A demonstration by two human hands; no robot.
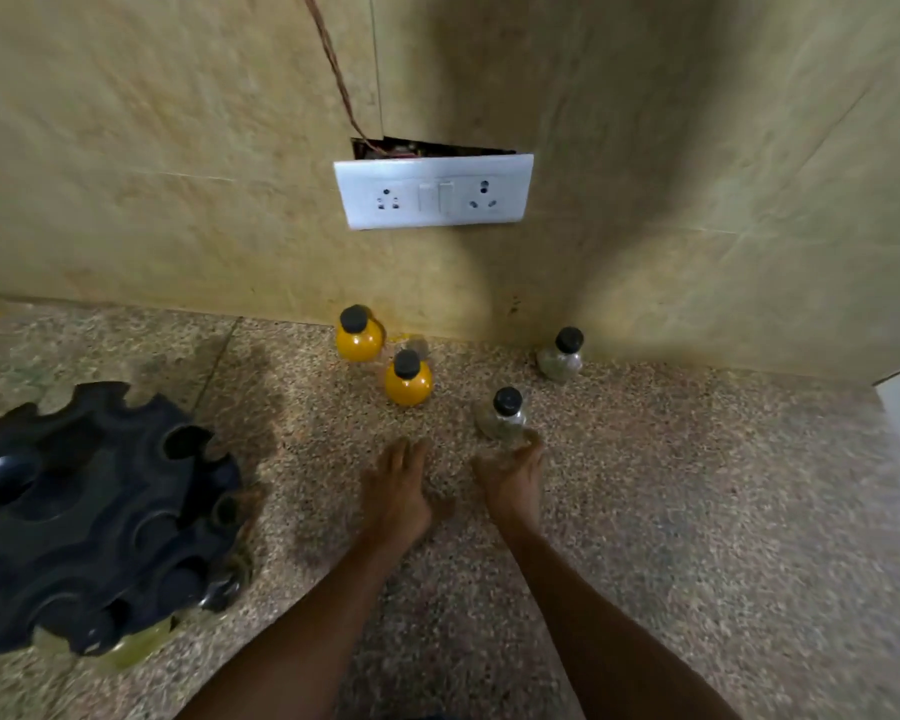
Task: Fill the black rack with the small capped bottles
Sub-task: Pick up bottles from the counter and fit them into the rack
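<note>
Both forearms reach fwd from the bottom edge, bare, side by side over a speckled stone counter [697,511]. Left hand [393,491] lies w/ fingers straight and close together, holding nothing, tips just short of a yellow bottle [408,381]. Right hand [513,480] also has fingers extended, tips touching or nearly touching the base of a clear bottle [502,415]; blur there, so I can't tell if it's actual contact, but no grip is closed round it.

Beyond the left fingertips, a second yellow bottle [358,335] stands near the wall. Beyond and right of the right fingertips, a second clear bottle [562,356] sits in the wall corner. All four are upright, black-capped, apart from each other.

Well left of the left hand sits the black rack [100,511], round, w/ scalloped sockets. Most sockets visible look empty; something glassy shows at its near rim, poss. bottles already seated, too dim to be sure. So the task looks early: four bottles at least are left to move.

Room: open counter between hands and rack, nothing in that path. Tiled wall [178,148] closes in behind the bottles, w/ a socket plate [432,192] above. The corner bottle has the tightest reach.
</note>
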